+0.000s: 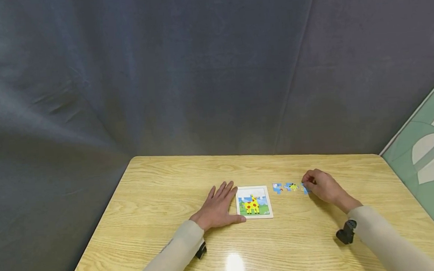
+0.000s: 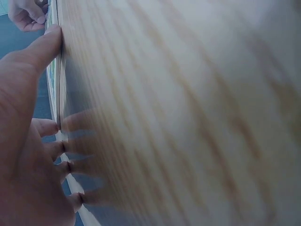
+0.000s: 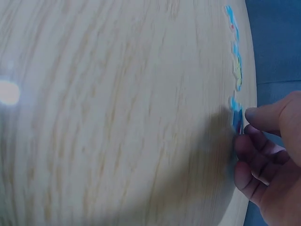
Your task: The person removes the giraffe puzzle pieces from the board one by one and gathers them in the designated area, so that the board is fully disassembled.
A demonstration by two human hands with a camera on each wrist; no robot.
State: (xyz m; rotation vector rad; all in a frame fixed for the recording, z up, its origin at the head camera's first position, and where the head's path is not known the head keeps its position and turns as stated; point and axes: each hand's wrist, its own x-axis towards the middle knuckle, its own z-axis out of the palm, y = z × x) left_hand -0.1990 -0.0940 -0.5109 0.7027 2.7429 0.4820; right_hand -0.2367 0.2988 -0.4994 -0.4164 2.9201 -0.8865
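Observation:
A white-framed jigsaw puzzle board [image 1: 253, 188] with a yellow giraffe picture lies on the table; the top of its picture area is blank white. My left hand [image 1: 218, 208] is spread flat at its left side, thumb on the lower left corner, index finger along the upper left edge. To the board's right lie a blue-and-white puzzle piece [image 1: 277, 187] and a blue-and-yellow puzzle piece [image 1: 291, 186]. At the end of this row, my right hand [image 1: 325, 187] pinches a blue puzzle piece [image 3: 236, 117] between thumb and curled fingers, low over the wood. Its fingers partly cover that piece.
The light wood table [image 1: 160, 180] has rounded far corners. Behind it hangs a dark grey curtain [image 1: 206, 78]. A green-and-white patterned panel [image 1: 426, 139] stands along the right side. A dark camera [image 1: 345, 232] is strapped at the right wrist.

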